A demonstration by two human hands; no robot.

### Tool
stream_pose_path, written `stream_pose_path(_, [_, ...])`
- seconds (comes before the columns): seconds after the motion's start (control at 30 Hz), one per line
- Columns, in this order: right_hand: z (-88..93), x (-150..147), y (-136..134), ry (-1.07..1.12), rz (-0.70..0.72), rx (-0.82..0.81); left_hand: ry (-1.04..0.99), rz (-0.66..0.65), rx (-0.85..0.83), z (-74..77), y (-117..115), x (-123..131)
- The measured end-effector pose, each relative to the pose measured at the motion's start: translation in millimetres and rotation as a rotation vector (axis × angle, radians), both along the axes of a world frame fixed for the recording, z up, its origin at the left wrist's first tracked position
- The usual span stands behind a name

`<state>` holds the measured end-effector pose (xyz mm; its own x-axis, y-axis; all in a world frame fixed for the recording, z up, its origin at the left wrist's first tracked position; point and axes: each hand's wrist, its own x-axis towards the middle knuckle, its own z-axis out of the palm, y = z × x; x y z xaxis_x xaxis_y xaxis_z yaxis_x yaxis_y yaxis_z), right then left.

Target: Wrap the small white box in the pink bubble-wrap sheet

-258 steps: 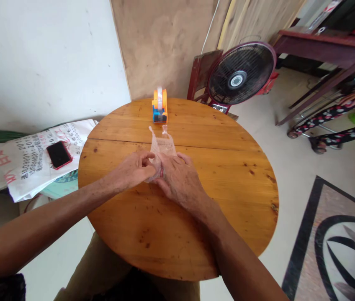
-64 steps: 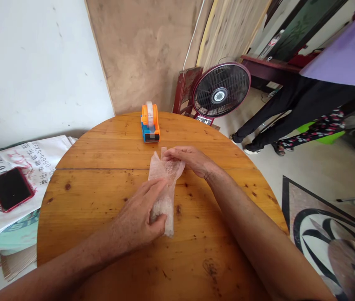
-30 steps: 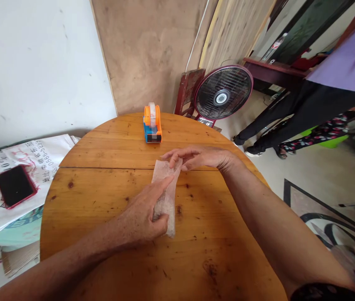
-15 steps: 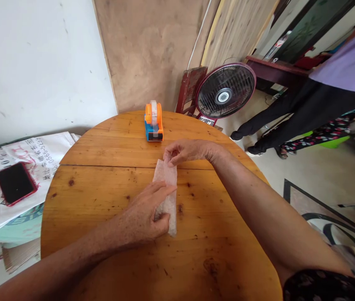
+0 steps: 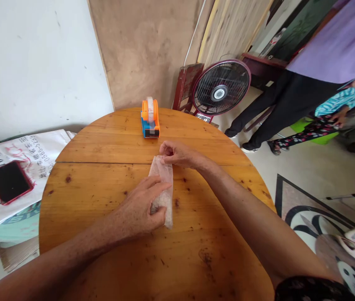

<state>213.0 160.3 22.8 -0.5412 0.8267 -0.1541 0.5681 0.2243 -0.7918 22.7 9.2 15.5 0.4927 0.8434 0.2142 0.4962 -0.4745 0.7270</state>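
"Bubble-wrap packet [image 5: 164, 174], where did it lie?"

"Flat at the middle of the round wooden surface [image 5: 102, 184], its long side running from 6 to 12 o'clock."

"And the hands?"

"Both were on it. The left hand [image 5: 140, 209] came in from 7 o'clock and covered the near half, fingers laid across the top and thumb closed against the near end. The right hand [image 5: 177, 154] reached in from 4 o'clock and had its fingertips pinched narrow on the far end of the bubble-wrap packet."

"Anything else on the surface?"

"An orange-and-blue tape dispenser [image 5: 150, 119] stood at 12 o'clock near the far edge, well apart from the hands."

"Beyond the surface?"

"At 9 o'clock a dark phone in a red case [image 5: 9, 182] lay on a printed white sack [image 5: 36, 148]. At 1 o'clock a fan [image 5: 220, 88] stood on the floor, and past it, at 2 o'clock, stood a person in black trousers [image 5: 290, 98]."
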Motion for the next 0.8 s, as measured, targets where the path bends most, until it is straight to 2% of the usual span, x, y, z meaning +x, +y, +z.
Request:
stream_pose_path(0.13, [-3.6, -3.3, -8.3, -0.063, -0.062, 0.092, 0.031, 0.058, 0.135, 0.8, -1.8, -2.2])
stream_pose_path(0.23, [-3.3, -7.1, -13.9, -0.172, -0.080, 0.214, 0.086, 0.053, 0.320, 3.9, -4.6, -3.7])
stream_pose_path(0.33, [0.3, -12.5, -17.9, -0.277, -0.111, 0.246, 0.209, 0.031, 0.390, 10.0, -8.2, -3.3])
stream_pose_path(0.43, [6.7, -18.6, -20.7, -0.361, -0.151, 0.229, 0.349, 0.006, 0.320, 17.9, -11.2, -1.0])
stream_pose_path(0.57, [15.6, -26.0, -23.0, -0.420, -0.138, 0.215, 0.462, -0.004, 0.113, 26.5, -12.9, 3.5])
stream_pose_path(0.67, [19.7, -28.8, -22.7, -0.425, -0.119, 0.202, 0.467, 0.007, 0.017, 27.6, -13.2, 5.7])
stream_pose_path(0.8, [20.5, -26.5, -20.0, -0.350, -0.141, 0.138, 0.418, 0.026, 0.007, 23.4, -13.9, 5.8])
